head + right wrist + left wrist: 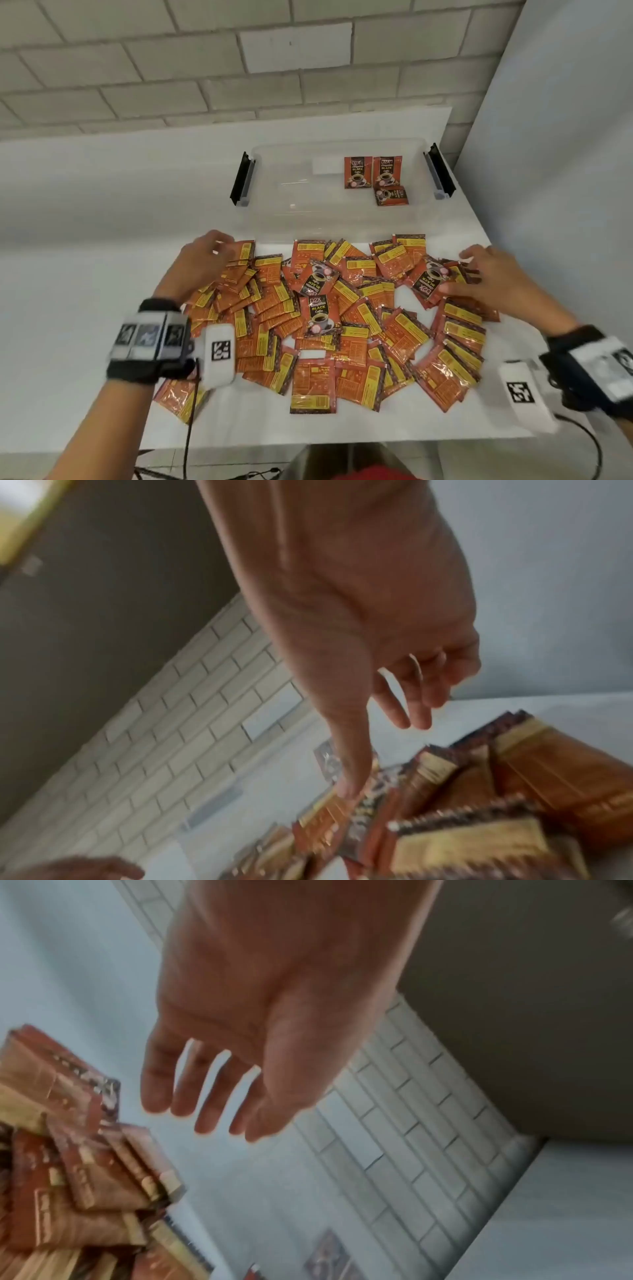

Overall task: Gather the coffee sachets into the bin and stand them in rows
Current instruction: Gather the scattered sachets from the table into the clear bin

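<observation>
A big heap of orange coffee sachets covers the white table in the head view, most of them back side up. Behind it stands a clear plastic bin. Two sachets stand against its far wall at the right, and a third lies in front of them. My left hand hovers over the heap's far left corner with fingers straight, holding nothing. My right hand is spread over the far right corner, its thumb tip touching a sachet.
The bin has black latches on its left and right ends. A brick wall rises behind the table and a pale panel to the right. The table's front edge is close to me, and a black cable hangs there.
</observation>
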Tool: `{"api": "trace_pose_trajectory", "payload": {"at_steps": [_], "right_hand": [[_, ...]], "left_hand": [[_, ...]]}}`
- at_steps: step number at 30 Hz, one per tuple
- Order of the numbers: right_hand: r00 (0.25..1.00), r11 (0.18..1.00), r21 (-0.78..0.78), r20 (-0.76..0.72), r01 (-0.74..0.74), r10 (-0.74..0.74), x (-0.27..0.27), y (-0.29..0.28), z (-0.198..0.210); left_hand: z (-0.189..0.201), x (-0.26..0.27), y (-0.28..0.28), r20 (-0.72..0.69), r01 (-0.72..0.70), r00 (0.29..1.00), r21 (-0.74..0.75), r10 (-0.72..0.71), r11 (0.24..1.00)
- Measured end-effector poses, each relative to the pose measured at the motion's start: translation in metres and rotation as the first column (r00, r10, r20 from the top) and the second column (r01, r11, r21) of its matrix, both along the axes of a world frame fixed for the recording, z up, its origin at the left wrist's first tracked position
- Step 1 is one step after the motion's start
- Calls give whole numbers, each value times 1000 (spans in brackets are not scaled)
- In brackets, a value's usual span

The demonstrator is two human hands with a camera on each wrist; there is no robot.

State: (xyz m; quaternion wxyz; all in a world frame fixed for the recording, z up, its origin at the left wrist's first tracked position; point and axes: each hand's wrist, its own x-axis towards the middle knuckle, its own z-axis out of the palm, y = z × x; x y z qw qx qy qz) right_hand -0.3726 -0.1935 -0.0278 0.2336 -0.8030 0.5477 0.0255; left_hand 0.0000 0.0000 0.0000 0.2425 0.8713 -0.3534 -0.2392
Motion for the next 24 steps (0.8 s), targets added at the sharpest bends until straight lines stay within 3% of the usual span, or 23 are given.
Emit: {"api": "trace_pose_trajectory", "payload": {"at_steps": [2,4,6,10,14,18,22,24], "right_hand": [[987,999,-47,-158,-25,17,7,-1,-7],[986,997,-67,-165,-40,28,11,0,-12],[995,995,-98,-102,-21,11,13,-1,-15],[998,992,-128,-58,-12,4,16,-3,-15],[1000,994,-104,18,-15,17,20,-7,-12],[994,996,-87,105,-13,22,25,-9,-10],[943,997,66,327,35,-54,23,-12,-7],[897,978,204,421,50,-134,21,-13,-5]], "left_hand": [[-14,10,-16,74,-60,996,108,52,992],[-26,17,-28,146,-88,988,247,52,965],[-36,18,-36,188,-132,979,292,79,947],[-44,25,-43,243,-163,964,226,107,960],[-46,39,-45,100,-159,984,116,148,980],[-34,42,-39,-68,-196,980,-119,189,973],[-21,41,-25,-51,-182,983,-249,175,951],[-12,43,-16,-124,-179,981,-260,151,949]]}}
